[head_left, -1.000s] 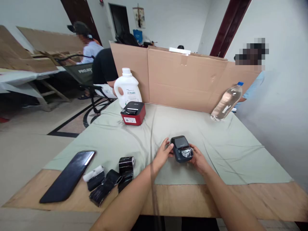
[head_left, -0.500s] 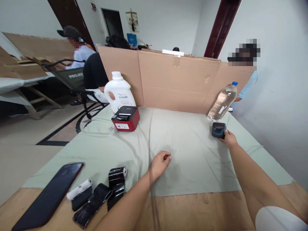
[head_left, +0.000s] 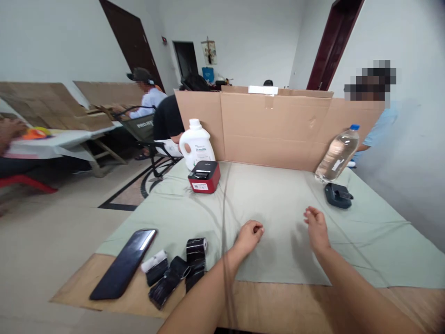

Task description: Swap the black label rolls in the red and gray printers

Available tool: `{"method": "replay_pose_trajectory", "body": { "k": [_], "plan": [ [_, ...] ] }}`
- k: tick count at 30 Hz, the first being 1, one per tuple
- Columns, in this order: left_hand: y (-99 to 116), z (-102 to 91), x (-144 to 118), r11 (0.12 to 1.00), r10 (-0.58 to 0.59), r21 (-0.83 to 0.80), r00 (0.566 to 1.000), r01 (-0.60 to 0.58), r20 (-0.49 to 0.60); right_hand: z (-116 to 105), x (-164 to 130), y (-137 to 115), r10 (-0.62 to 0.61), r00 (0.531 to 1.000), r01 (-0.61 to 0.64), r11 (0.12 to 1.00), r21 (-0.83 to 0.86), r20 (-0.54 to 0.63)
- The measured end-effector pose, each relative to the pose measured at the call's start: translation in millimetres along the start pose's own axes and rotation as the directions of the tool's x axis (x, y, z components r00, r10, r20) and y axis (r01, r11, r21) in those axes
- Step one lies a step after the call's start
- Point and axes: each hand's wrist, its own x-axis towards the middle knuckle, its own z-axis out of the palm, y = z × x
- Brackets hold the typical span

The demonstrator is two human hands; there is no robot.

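- Left hand (head_left: 251, 234) rests loosely curled on the green cloth (head_left: 278, 204), holding nothing.
- Right hand (head_left: 316, 227) hovers empty, fingers relaxed.
- Dark label printer (head_left: 337, 195) sits just beside the water bottle (head_left: 337, 153); a careless reach could topple that bottle.

Legible text is scarce. Folding chair (head_left: 141, 127) at the neighbouring table: white capitals across the dark backrest, reading "PROJE" before a seated person's arm cuts the word off. White detergent jug (head_left: 196, 147) against the cardboard screen: a front label with a green-blue mark and small print, too fine to read. Red label printer (head_left: 204, 176): a white sticker on its front face carries a red band and what looks like a square code; no characters resolve. Water bottle (head_left: 337, 154): a pale label, unreadable. Dark printer (head_left: 337, 195) on the green cloth: no marking discernible
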Motion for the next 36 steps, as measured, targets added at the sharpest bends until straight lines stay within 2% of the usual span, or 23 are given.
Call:
{"method": "replay_pose_trajectory", "body": {
  "k": [2,3,5,7,8,10,12,13,15,17,19,21,22,23,25,27,30,34,36],
  "plan": [
    [1.8,-1.5,-0.7,1.000,-0.009,0.020,1.000,0.009,0.005,24.3,-43.8,-6.5,-0.005,0.992,-0.001,0.999,0.047,0.126],
    [2.5,-2.2,-1.5,0.999,0.003,0.054,1.000,-0.003,0.000,32.8,-61.2,-9.9,-0.054,0.977,0.047,0.998,0.043,0.208],
    [3.9,-2.1,-5.1,0.984,0.060,0.168,0.998,-0.054,-0.028,42.5,-83.9,-16.2,-0.157,0.902,0.161,0.987,0.024,0.402],
    [6.4,0.8,-11.8,0.947,0.119,0.306,0.992,-0.103,-0.035,44.7,-91.8,-20.6,-0.214,0.817,0.250,0.968,0.005,0.535],
    [8.5,3.0,-15.8,0.921,0.133,0.372,0.991,-0.117,-0.019,44.3,-91.9,-21.9,-0.225,0.793,0.273,0.962,-0.001,0.567],
    [15.4,6.3,-22.2,0.855,0.126,0.501,0.991,-0.132,0.045,42.4,-89.1,-23.0,-0.237,0.773,0.296,0.955,-0.003,0.589],
    [26.9,2.3,-21.3,0.788,0.068,0.593,0.981,-0.164,0.181,41.0,-86.5,-23.3,-0.244,0.763,0.303,0.953,0.001,0.598],
    [34.4,-4.4,-16.4,0.770,0.025,0.615,0.971,-0.169,0.236,40.6,-86.2,-23.4,-0.245,0.759,0.307,0.952,0.000,0.603],
    [51.8,-29.6,3.0,0.770,-0.046,0.624,0.964,-0.134,0.263,40.6,-87.0,-23.6,-0.245,0.754,0.315,0.949,-0.008,0.610],
    [69.3,-69.2,32.4,0.765,0.003,0.643,0.999,-0.035,0.051,41.2,-88.2,-23.7,-0.239,0.752,0.316,0.949,-0.017,0.614],
    [82.4,-116.9,65.0,0.732,0.078,0.680,0.987,0.041,-0.143,42.4,-88.3,-23.5,-0.225,0.748,0.304,0.952,-0.022,0.624],
    [87.5,-162.7,93.6,0.626,0.159,0.742,0.892,0.240,-0.423,43.8,-87.0,-23.4,-0.212,0.746,0.289,0.957,-0.020,0.632],
    [86.6,-181.7,105.1,0.590,0.121,0.724,0.848,0.357,-0.516,44.4,-86.0,-23.6,-0.209,0.746,0.282,0.959,-0.017,0.632],
    [83.6,-197.2,114.4,0.568,0.034,0.685,0.818,0.457,-0.574,44.8,-85.0,-24.2,-0.206,0.749,0.276,0.961,-0.014,0.630],
    [73.3,-216.3,127.1,0.539,-0.121,0.619,0.779,0.572,-0.615,44.8,-83.1,-26.2,-0.196,0.753,0.259,0.966,-0.009,0.628],
    [61.4,-222.0,133.5,0.532,-0.192,0.591,0.766,0.607,-0.614,44.0,-81.8,-29.2,-0.180,0.751,0.242,0.970,-0.011,0.635],
    [51.7,-217.2,135.3,0.532,-0.162,0.595,0.763,0.602,-0.626,42.5,-80.7,-33.5,-0.168,0.741,0.229,0.973,-0.009,0.650],
    [62.7,-199.7,125.8,0.585,-0.125,0.566,0.755,0.580,-0.644,42.3,-80.4,-35.1,-0.153,0.738,0.212,0.977,-0.011,0.658],
    [74.2,-183.2,114.1,0.608,-0.087,0.584,0.776,0.538,-0.625,41.9,-79.4,-33.8,-0.142,0.737,0.179,0.984,0.011,0.661]
  ]
}}
